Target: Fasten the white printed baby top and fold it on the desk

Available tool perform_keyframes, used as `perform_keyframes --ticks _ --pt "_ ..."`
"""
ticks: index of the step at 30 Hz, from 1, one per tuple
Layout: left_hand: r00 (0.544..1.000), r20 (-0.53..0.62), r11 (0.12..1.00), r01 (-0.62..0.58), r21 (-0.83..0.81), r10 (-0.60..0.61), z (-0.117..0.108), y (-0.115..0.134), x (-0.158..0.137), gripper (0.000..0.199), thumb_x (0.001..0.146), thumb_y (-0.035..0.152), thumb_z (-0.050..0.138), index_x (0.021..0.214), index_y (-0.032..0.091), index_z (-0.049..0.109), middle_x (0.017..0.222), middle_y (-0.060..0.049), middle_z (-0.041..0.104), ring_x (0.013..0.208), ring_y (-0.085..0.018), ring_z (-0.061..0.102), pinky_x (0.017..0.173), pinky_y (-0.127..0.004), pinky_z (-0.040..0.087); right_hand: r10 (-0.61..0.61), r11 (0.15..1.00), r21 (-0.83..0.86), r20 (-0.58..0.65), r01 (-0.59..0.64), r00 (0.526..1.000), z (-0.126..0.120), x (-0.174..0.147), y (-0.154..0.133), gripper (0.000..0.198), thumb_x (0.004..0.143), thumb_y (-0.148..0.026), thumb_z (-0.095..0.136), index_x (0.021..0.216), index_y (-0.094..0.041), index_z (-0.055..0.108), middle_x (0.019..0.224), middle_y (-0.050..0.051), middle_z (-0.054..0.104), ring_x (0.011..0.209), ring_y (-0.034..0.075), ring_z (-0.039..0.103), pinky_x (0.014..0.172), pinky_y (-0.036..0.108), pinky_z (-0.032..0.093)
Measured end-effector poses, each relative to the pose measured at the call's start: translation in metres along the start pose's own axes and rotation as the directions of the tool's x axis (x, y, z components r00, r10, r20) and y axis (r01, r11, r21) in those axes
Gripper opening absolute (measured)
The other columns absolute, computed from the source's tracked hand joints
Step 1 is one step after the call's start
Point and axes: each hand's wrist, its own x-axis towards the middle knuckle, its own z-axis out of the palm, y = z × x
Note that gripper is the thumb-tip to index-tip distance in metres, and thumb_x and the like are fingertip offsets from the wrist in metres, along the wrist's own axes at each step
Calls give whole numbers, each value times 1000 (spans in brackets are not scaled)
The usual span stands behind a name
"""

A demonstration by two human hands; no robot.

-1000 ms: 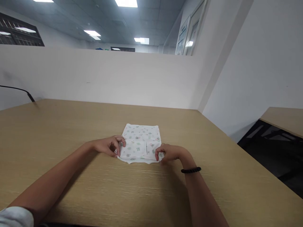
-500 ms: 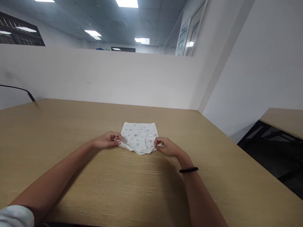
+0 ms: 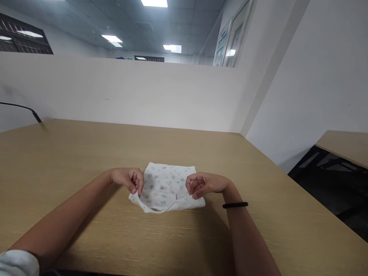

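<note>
A white printed cloth point(image 3: 169, 184) with small coloured motifs lies on the wooden table in front of me; I cannot tell what kind of article it is. My left hand point(image 3: 129, 180) pinches its near left corner and lifts the edge. At the near right, my right hand point(image 3: 204, 184) has thumb and fingertips closed on the cloth's edge. Between the two hands the near edge sags in a curve, with layers showing apart there. A black beaded bracelet point(image 3: 235, 205) circles my right wrist.
The wooden table point(image 3: 86, 149) runs back to a low white partition point(image 3: 149, 96). A black cable point(image 3: 36, 115) reaches in from the left. To the right, past the table's edge, stands another table point(image 3: 345, 143) with a dark underside.
The cloth has come nearer to me, and its near edge is now raised and curled. Both hands have shifted with it, the left slightly leftward and the right slightly rightward.
</note>
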Motion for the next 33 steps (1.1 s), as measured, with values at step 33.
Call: perform_keyframes --ticks 33 --pt "667 -728 972 -23 -236 -161 0 -9 28 52 56 33 85 100 17 62 90 -4 68 81 -17 65 66 -25 49 -132 989 -140 -753 38 645 -21 36 48 27 62 -28 69 83 -18 56 75 -1 57 71 13 54 65 24 42"
